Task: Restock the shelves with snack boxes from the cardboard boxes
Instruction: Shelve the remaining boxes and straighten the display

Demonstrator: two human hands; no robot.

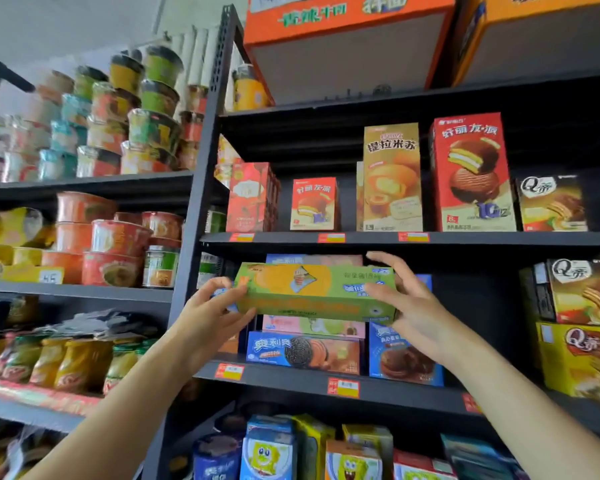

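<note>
Both hands, the left hand (219, 306) and right hand (409, 303), grip the ends of a green snack box (314, 292) held above the stacked cookie boxes (303, 351), not yet placed, with shelf (378, 239) gaps left.

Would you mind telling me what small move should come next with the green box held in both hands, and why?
Probably ease the green box forward and lower it onto the pink box stacked on the middle shelf. The left hand and right hand hold its ends level, just above and in front of that stack.
</note>
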